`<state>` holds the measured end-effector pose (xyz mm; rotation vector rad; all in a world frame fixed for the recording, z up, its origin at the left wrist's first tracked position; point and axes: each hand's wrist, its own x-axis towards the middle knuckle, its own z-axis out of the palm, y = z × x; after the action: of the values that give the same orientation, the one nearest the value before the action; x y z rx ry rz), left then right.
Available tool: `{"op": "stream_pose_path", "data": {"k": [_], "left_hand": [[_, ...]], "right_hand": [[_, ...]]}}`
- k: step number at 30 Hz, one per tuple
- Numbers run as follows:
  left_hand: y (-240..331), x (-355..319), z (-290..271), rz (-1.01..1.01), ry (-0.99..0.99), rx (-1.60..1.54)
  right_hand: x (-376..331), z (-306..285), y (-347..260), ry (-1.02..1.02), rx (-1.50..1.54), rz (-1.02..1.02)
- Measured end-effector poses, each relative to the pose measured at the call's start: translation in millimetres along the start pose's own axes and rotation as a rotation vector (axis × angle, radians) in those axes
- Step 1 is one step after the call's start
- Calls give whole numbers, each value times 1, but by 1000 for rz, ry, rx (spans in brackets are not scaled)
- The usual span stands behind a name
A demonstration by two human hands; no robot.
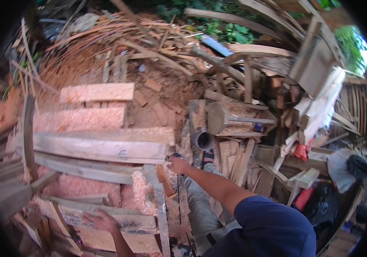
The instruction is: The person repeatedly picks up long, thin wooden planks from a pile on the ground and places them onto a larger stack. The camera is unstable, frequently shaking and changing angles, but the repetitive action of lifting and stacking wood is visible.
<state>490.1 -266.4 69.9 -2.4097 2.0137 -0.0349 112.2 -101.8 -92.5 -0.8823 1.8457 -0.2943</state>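
Note:
A long, thick wooden beam [102, 147] lies across the left side on a rough timber bench frame [157, 205], with pink shavings on top. At the beam's right end is my right hand [177, 164], its fingers closed. A small dark thing shows at those fingers, too small to name. Lower left, my left hand [102, 221] is open, fingers stretched out over a wide plank [138, 220] on the near side of the frame. A ring is on one finger, and nothing is in this hand. Between the hands lies a second, narrower beam [89, 167].
Pink wood shavings [76, 188] fill the gaps in the frame. Beyond stand shorter boards [97, 92] and a heap of offcut strips [97, 34]. A grey pipe or bucket [203, 140] sits by my feet. Stacked timber and a black bag [323, 205] crowd the right.

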Motion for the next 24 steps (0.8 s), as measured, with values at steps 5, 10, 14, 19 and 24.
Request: {"op": "stream_pose_path", "data": {"k": [5, 10, 14, 19, 24], "left_hand": [[37, -7, -17, -14, 37, 115], [83, -27, -19, 158, 16, -39], [122, -43, -17, 322, -70, -169], [171, -67, -20, 485, -155, -283], [217, -89, -29, 603, -200, -361]], "right_hand": [[-82, -47, 45, -244, -102, 137], [-170, -93, 102, -71, 1, 339], [-231, -114, 162, 0, -14, 397], [-282, -213, 190, 374, 84, 443], [-305, -353, 249, 1342, 736, 428]]}}
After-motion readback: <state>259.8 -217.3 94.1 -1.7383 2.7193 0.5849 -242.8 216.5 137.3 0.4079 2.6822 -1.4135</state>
